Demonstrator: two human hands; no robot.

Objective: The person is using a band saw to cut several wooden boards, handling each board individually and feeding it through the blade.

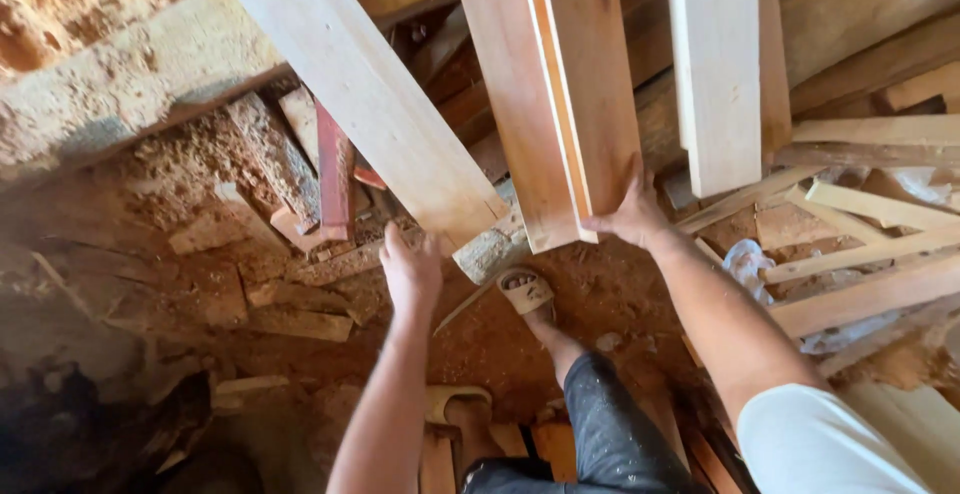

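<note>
Reddish plank (565,94) stood steeply on end at centre, its lower end just above the dirt floor (620,299). A thinner pale strip ran along its face — likely a second board nested against it, so the two came as one load. Right hand (630,212) was clamped on the bottom right corner, fingers wrapped round the edge, probably bearing the weight and steering the foot of the plank.

Left hand (410,269) reached up under the lower end of the pale plank (370,94) to the left, which leaned at a slant; the grip was partly spread, fingertips touching or nearly touching the wood — could not tell whether it had closed. Placement under the end suggested support, not a pull.

A third light plank (715,64) stood upright to the right, untouched. Sandalled foot (525,292) was planted forward between the two hands, by a rough offcut (490,252) — a brace stance, by the look. Sawdust heap (120,64) at upper left; loose battens (870,244) were stacked at right.
</note>
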